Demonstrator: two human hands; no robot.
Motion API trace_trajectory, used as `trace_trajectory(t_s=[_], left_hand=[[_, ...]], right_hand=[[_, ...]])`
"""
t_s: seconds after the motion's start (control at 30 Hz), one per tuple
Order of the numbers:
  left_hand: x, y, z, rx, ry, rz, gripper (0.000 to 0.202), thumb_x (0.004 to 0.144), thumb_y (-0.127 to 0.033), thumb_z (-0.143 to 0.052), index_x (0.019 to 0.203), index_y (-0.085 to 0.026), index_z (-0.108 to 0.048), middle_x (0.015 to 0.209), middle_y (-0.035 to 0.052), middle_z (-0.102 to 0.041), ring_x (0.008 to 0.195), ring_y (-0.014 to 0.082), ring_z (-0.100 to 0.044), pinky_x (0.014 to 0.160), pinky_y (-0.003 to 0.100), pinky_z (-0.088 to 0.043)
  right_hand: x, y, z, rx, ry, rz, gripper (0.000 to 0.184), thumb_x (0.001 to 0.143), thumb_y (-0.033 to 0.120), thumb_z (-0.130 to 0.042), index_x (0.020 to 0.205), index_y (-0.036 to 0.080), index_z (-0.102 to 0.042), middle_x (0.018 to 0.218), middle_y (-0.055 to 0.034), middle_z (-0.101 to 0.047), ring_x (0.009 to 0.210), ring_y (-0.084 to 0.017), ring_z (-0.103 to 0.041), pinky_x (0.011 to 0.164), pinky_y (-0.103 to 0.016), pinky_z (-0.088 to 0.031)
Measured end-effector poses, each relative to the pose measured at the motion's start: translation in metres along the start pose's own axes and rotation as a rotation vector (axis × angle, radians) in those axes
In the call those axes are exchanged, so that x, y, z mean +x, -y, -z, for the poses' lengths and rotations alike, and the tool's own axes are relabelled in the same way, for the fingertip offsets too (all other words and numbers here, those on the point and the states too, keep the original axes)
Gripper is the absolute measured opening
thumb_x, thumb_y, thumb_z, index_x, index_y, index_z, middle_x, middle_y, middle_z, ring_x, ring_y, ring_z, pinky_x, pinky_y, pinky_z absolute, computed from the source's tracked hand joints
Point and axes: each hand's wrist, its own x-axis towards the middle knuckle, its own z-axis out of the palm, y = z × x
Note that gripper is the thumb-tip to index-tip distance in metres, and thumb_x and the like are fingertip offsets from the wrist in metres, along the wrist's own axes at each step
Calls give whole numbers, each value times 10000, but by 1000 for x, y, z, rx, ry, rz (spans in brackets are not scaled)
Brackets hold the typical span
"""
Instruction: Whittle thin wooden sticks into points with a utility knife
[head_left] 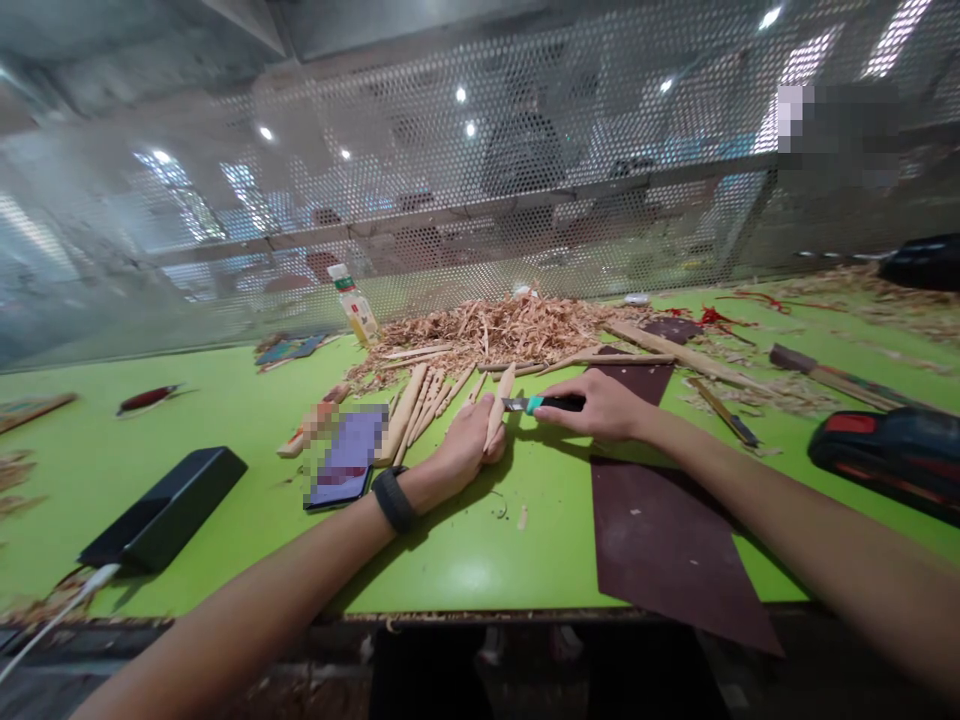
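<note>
I observe the left hand (pixel 470 440), its fingers closed around a pointed wooden piece (pixel 499 410) just above the green counter (pixel 450 580). In the right hand (pixel 606 405), the fingers grip a utility knife (pixel 541 404), blade against the wood; beyond both lie heaped shavings (pixel 502 332).

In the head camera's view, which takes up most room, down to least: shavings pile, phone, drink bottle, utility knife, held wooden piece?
1. Shavings pile
2. Phone
3. Drink bottle
Utility knife and wooden piece: both partly covered, too alike to rank
</note>
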Motion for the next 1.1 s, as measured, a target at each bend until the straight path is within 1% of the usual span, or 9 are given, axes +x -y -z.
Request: trace_trajectory(t_s=[0.1, 0.23, 0.3, 0.43, 0.53, 0.63, 0.87, 1.1], left_hand=[[1, 2, 1, -3, -2, -1, 553, 1043, -534, -459, 605, -198, -505, 366, -53, -356, 309, 63, -265, 376, 221, -185], [2, 4, 2, 34, 1, -30, 595, 1049, -501, -448, 531, -207, -439, 375, -32, -368, 325, 65, -290, 383, 232, -187], [1, 4, 2, 36, 7, -33, 584, 1047, -507, -446, 547, -207, -450, 376, -35, -365, 326, 68, -286, 390, 235, -184], [1, 4, 1, 3, 0, -21, 501, 1023, -545, -487, 660, -202, -526, 393, -51, -385, 327, 74, -282, 392, 238, -184], [0, 1, 0, -30, -20, 9, 414, 1030, -513, -489, 824, -177, -617, 400, -63, -401, 319, 77, -277, 377, 231, -180], [-1, -2, -1, -61, -38, 39, 391, 1045, -491, -477, 936, -155, -643, 400, -73, -403, 310, 72, -276, 365, 213, -190], [0, -6, 0, -86, -61, 45, 425, 1070, -505, -431, 908, -157, -614, 383, -81, -385, 298, 69, -263, 348, 190, -194], [-2, -8, -1, -121, -41, 66, 422, 1072, -498, -437, 914, -153, -624, 382, -76, -380, 298, 65, -260, 355, 193, -185]], right_hand=[[0, 1, 1, 51, 65, 34, 417, 954, 572, -623, 1067, 232, -838, 945, -40, -822, 758, -207, -692, 676, -300, -465], [0, 0, 2, -3, 5, -51, 413, 935, 564, -644, 1118, 242, -828, 1020, -51, -822, 788, -221, -695, 697, -315, -471], [0, 0, 2, -5, 19, -44, 413, 934, 568, -647, 1104, 240, -831, 990, -49, -822, 770, -216, -690, 682, -311, -463], [0, -2, 4, 89, 109, 27, 438, 947, 590, -630, 1032, 215, -841, 891, -38, -812, 734, -201, -677, 649, -295, -445], [-1, -3, 4, 115, 119, 24, 447, 926, 599, -660, 1034, 208, -845, 916, -48, -820, 744, -208, -683, 660, -300, -456], [-1, -3, 3, 118, 149, 45, 454, 921, 617, -664, 1039, 218, -848, 946, -54, -824, 775, -218, -696, 677, -305, -463], [0, 3, -1, -18, 101, 41, 443, 956, 597, -615, 1048, 224, -835, 892, -40, -807, 700, -178, -640, 639, -293, -402], [-1, 3, -1, 89, 118, 33, 442, 954, 598, -623, 996, 206, -823, 864, -37, -785, 720, -184, -626, 650, -295, -400]])
